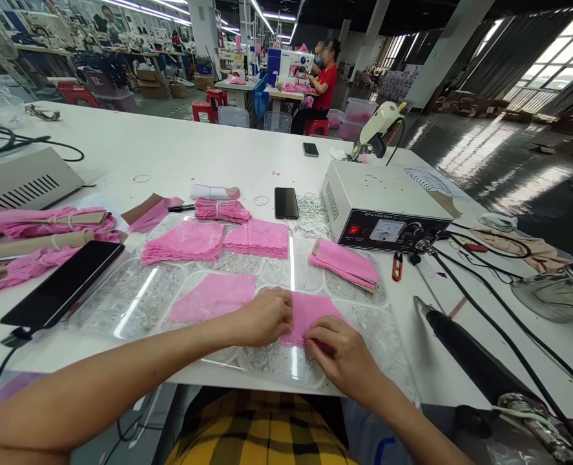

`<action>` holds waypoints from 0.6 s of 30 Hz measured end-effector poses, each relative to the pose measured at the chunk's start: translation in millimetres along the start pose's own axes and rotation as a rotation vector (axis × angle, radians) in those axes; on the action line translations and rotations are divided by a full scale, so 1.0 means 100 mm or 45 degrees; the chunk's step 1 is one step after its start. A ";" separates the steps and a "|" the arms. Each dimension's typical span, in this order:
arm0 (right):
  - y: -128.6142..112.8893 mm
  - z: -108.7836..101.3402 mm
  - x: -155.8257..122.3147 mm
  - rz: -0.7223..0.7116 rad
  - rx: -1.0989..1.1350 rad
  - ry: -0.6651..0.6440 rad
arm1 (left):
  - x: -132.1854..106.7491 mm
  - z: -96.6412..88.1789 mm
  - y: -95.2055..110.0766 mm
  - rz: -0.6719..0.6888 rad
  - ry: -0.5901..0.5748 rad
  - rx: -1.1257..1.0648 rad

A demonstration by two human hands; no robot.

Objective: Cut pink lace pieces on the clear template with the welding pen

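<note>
A pink fabric piece [310, 310] lies on the clear plastic sheet [387, 329] in front of me. The curled fingers of my left hand [267, 316] pinch its left edge. At its lower edge, the thumb and fingers of my right hand [342, 352] are closed on the cloth; the fingertips are partly hidden. Left of my hands, a second pink piece [213, 296] lies flat. Behind it are two stacks of pink lace pieces, one on the left [184, 240] and one on the right [258, 237]. A folded pink bundle with card [344, 261] rests to the right.
A white control box [387, 200] stands at the back right, its cables running past a black hand tool [465, 349]. Orange thread snips [397, 267] lie before it. A phone [286, 203] is behind the stacks; a larger black phone [66, 284] sits left among tied pink bundles.
</note>
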State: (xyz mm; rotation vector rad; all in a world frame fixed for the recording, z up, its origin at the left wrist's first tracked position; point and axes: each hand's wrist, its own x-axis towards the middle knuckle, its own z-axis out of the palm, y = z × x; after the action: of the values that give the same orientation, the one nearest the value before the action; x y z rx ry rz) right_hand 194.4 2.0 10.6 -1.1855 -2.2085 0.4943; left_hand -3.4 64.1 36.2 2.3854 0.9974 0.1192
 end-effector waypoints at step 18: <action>0.14 -0.19 -0.08 -0.019 -0.284 0.120 | 0.03 0.11 0.12 0.015 0.104 -0.101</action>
State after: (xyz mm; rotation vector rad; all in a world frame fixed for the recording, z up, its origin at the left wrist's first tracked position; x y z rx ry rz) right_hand 219.1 3.6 14.5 -1.2766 -2.2324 0.1847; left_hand 9.3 54.3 32.7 2.3301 0.9976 0.2583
